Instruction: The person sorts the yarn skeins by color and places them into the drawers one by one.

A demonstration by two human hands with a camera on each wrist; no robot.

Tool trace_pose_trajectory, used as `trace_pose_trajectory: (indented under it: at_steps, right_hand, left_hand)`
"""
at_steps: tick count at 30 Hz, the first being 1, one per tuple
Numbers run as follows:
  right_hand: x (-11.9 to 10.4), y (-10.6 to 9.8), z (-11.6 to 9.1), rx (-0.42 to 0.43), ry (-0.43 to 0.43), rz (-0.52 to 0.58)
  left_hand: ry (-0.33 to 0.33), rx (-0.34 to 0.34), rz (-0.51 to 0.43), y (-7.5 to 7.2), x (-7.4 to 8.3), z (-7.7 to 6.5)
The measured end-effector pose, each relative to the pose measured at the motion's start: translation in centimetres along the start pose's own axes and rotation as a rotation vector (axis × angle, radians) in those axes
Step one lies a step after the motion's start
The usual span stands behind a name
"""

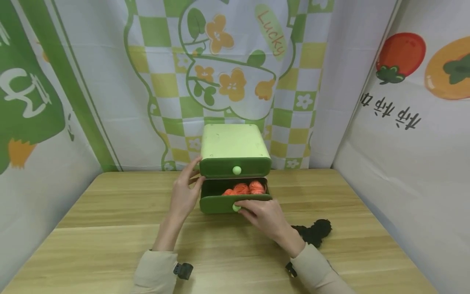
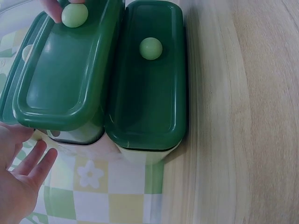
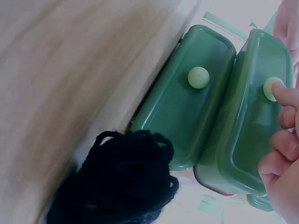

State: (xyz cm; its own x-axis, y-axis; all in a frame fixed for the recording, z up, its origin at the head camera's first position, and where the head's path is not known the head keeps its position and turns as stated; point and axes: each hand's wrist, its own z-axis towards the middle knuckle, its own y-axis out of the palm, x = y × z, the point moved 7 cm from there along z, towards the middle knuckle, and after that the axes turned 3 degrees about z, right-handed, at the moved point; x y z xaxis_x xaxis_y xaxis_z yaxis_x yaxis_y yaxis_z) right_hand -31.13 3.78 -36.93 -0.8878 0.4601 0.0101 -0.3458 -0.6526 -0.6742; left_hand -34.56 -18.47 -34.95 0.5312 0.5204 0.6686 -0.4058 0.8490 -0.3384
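A small light-green drawer cabinet (image 1: 235,141) with dark green fronts stands at the back of the table. Its middle drawer (image 1: 216,205) is pulled out, with orange-red yarn balls (image 1: 241,188) inside. My right hand (image 1: 265,215) pinches the round pale knob (image 3: 271,88) of that drawer between thumb and finger. At the cabinet's left side my left hand (image 1: 185,192) rests with spread fingers, near the top drawer (image 1: 216,167). The bottom drawer (image 2: 149,93) is closed, as the left wrist view shows.
A bundle of black yarn (image 1: 317,232) lies on the wooden table (image 1: 110,228), right of my right forearm. Behind the cabinet hangs a checked, flowered curtain (image 1: 158,81), with printed cloth walls on both sides.
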Motion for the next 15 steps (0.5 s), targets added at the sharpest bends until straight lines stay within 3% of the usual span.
trace_pose_trajectory:
  at_steps: [7, 15]
  right_hand:
    - [0.32, 0.08, -0.09, 0.022, 0.047, -0.01]
    - [0.85, 0.51, -0.02, -0.018, 0.146, -0.02]
  left_hand:
    - [0.015, -0.001, 0.001, 0.08, 0.04, 0.0]
    - [-0.009, -0.012, -0.013, -0.02, -0.06, -0.09]
